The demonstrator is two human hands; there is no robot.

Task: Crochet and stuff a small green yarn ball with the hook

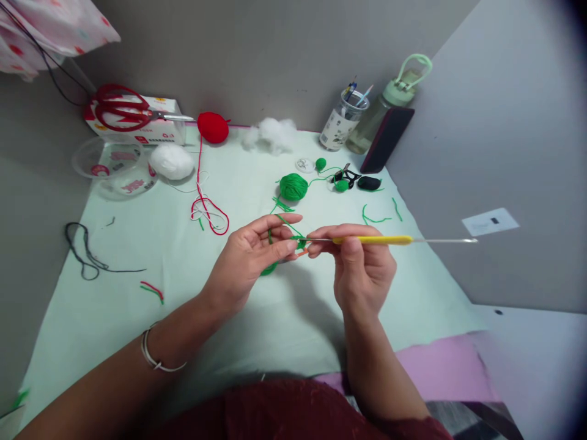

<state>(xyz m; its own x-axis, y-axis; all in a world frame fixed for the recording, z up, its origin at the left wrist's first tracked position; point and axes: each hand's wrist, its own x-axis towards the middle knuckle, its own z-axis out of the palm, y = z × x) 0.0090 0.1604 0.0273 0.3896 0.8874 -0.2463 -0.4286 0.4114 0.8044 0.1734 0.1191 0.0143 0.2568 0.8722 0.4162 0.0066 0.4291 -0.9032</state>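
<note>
Gripping the yellow-handled crochet hook (372,240) in the right hand (362,269), left hand (254,253) pinching the small green crochet piece (270,267) above the desk's middle, she'd best keep that green yarn (287,225) taut.

Soft, even indoor light falls from above, fairly bright on the pale green cloth (137,293) at the centre of the frame. A faint, diffuse shadow lies on the cloth just below the two hands. No harsh glare shows. The view bulges like a fisheye, bending the lower edges, and the right corners darken into a blurred vignette. Detail is slightly soft throughout, most of all at the lower right.
</note>
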